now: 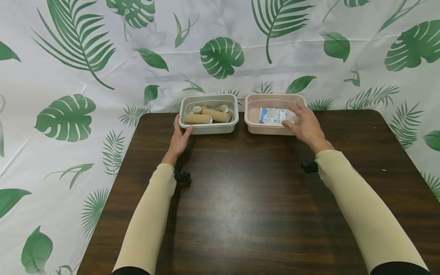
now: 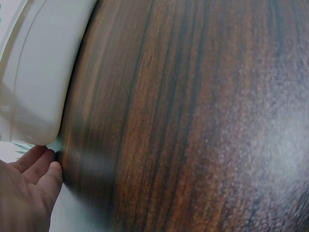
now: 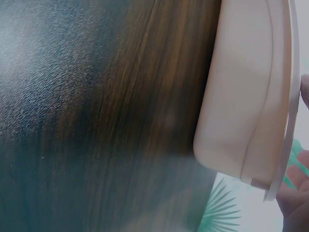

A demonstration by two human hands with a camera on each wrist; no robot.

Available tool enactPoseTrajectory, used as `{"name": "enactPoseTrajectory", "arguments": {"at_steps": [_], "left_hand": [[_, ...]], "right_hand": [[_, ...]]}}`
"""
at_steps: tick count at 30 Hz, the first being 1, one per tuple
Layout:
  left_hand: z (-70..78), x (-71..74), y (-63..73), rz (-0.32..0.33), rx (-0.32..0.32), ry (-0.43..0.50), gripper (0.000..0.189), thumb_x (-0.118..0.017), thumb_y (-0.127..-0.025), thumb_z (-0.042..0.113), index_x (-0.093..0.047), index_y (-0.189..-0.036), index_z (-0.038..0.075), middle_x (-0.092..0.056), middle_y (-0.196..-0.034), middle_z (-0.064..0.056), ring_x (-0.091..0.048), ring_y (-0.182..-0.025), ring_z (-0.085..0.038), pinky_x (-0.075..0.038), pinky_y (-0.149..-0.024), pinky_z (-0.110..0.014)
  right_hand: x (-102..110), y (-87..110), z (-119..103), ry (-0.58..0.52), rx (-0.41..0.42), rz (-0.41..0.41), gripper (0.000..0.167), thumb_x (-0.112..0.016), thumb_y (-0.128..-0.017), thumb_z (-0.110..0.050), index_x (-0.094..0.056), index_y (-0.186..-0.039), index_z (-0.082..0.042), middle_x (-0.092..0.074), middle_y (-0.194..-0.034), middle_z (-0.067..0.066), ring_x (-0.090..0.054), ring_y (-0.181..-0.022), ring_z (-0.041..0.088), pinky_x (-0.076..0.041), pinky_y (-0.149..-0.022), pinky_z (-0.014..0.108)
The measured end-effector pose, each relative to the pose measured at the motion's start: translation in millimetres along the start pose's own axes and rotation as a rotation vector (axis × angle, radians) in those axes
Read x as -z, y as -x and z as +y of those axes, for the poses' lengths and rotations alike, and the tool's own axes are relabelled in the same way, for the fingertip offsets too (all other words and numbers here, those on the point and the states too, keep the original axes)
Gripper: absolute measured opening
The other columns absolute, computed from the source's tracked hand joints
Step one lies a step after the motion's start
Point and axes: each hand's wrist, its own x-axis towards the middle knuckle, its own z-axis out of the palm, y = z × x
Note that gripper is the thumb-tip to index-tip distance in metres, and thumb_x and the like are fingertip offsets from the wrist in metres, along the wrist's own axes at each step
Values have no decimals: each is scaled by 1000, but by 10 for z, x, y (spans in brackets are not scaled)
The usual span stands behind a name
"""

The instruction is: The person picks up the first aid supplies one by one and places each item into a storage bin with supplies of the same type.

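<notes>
My left hand (image 1: pixel 178 140) touches the left end of a grey-white tub (image 1: pixel 214 130), thumb at its front corner. In the left wrist view, the left hand's fingers (image 2: pixel 34 176) lie against the tub's end. Several brown cardboard tubes (image 1: pixel 198 119) lie in this tub. My right hand (image 1: pixel 307 126) reaches over the right end of a pink tub (image 1: pixel 269 130), thumb and fingers around the end of a clear plastic bottle (image 1: pixel 270 115) with a blue and white label. The right wrist view shows only part of the right hand (image 3: pixel 295 193) beside the pink tub's rim; the bottle is hidden there.
Both tubs stand side by side at the back edge of a dark wooden table (image 1: pixel 237 198), with a narrow gap between them. Behind hangs a white cloth (image 1: pixel 185 76) with green leaf prints. A small yellow scrap (image 1: pixel 384 170) lies on the right side of the table.
</notes>
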Motion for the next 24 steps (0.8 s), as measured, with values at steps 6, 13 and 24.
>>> {"name": "enactPoseTrajectory", "arguments": {"at_steps": [6,13,24], "left_hand": [[0,6,6,0,5,-6,79,-50,-101,45,1,-158,25,-20,-161,-11,-26,-143,-27,-22,-113,-44],[5,-5,10,-10,-2,0,79,-50,-102,44,2,-158,25,-19,-162,-10,-25,-144,-27,-22,-114,-45],[5,-22,5,-22,-16,14,79,-50,-102,42,3,-158,24,-18,-162,-10,-23,-144,-26,-21,-114,-44]], "right_hand": [[-11,46,16,1,21,-23,58,-62,-97,-36,-49,-144,-4,-28,-157,20,-22,-142,45,-18,-110,61],[-32,129,62,10,50,2,52,-61,-98,-33,-54,-139,-3,-35,-154,20,-27,-141,43,-21,-110,60],[-24,364,242,13,178,133,46,-69,-94,-23,-60,-134,-3,-47,-144,20,-37,-135,41,-30,-104,60]]}}
